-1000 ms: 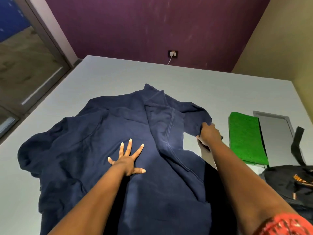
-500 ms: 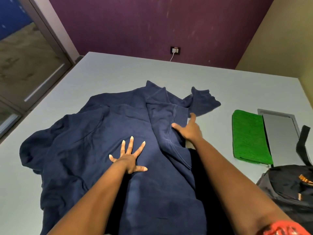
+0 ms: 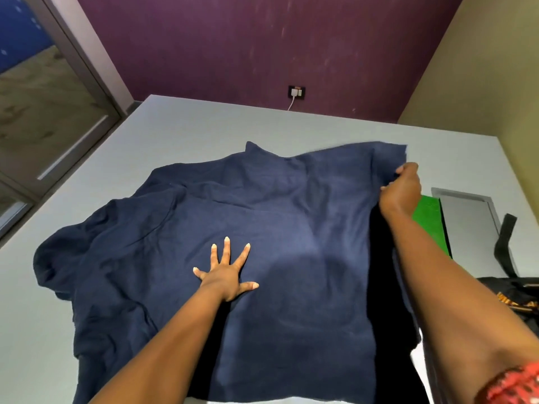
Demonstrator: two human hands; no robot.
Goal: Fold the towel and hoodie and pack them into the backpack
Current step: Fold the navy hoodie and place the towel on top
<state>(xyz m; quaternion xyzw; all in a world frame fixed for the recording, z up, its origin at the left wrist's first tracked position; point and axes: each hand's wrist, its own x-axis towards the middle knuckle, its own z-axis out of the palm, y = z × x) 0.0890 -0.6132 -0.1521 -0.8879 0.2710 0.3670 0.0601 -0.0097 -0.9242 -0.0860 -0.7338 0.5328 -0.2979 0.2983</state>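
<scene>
**Hoodie spread flat, right edge in hand, fold not yet made**

We record the right hand (image 3: 401,189) with fingers curled round the far right edge of the navy hoodie (image 3: 291,228), lifting that edge slightly off the surface. The left hand (image 3: 226,277) lies flat on the middle of the garment, fingers straight and splayed, pinning the cloth and holding nothing.

The hoodie lies on the pale bed (image 3: 204,126), its long axis running from us toward the purple wall (image 3: 262,48). The bulk of the cloth extends to the left of the gripping hand, so we judge that any fold must carry the right edge inward across the body toward the pinning left hand. The right hand is the nearer to that edge; the left side remains bunched and wrinkled.

Just right of the gripping hand lies the green towel (image 3: 430,225), already folded and partly hidden by the forearm, beside a grey laptop (image 3: 466,217). The black backpack (image 3: 513,293) sits at the right margin, its strap (image 3: 504,243) lying beside the laptop. A wall socket (image 3: 296,92) holds a plugged cable. Nothing obstructs an inward fold.
</scene>
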